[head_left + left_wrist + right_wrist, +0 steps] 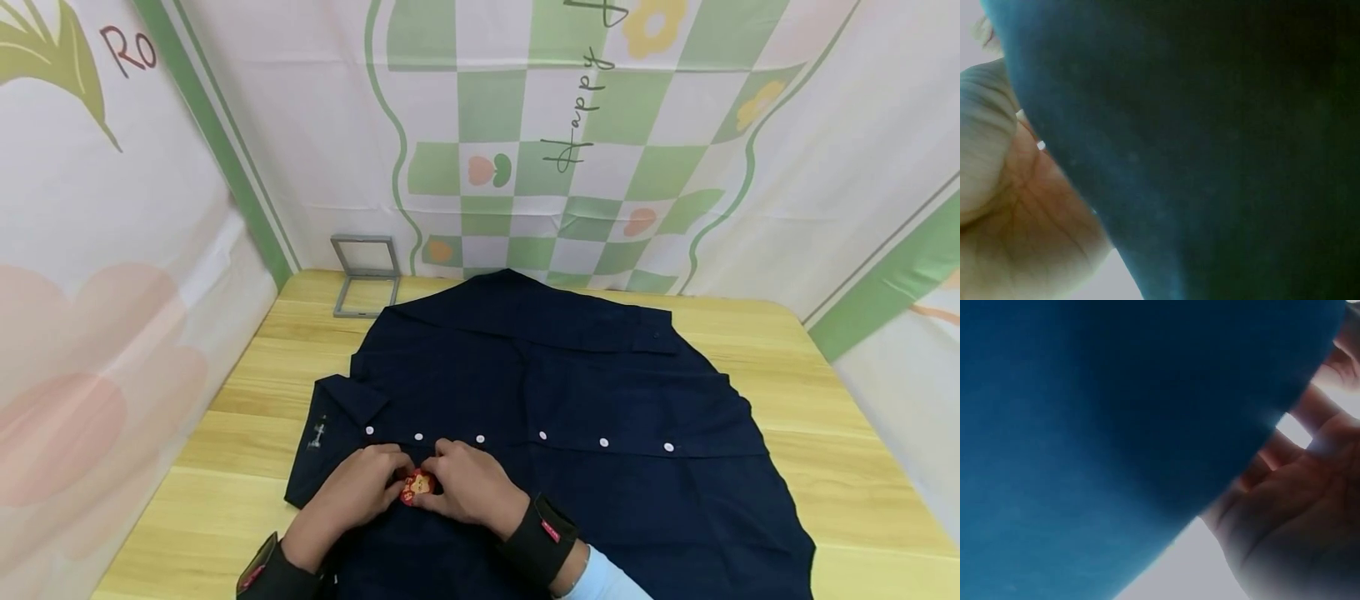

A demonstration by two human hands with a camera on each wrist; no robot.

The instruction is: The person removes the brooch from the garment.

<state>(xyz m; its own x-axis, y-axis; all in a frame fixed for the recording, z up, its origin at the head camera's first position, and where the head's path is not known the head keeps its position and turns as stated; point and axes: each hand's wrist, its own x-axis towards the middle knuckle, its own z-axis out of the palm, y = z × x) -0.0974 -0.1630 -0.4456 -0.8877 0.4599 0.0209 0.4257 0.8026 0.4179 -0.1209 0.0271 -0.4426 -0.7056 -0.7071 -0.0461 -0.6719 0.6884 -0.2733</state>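
Observation:
A navy button-up shirt [600,383] lies spread over the table, its collar to the left and a row of white buttons across it. On the lower front is a small round red badge [417,486] with a cartoon figure. My left hand [363,487] pinches the badge's left edge between thumb and fingers. From the other side, my right hand [474,483] grips its right edge. Navy cloth [1179,137] fills most of the left wrist view, hiding those fingertips. In the right wrist view, blue cloth [1116,425] likewise covers much of the hand.
A grey open square frame [367,275] stands at the back left of the wooden table [255,392], close to the shirt's shoulder. Printed curtains [315,125] hang behind and along the sides.

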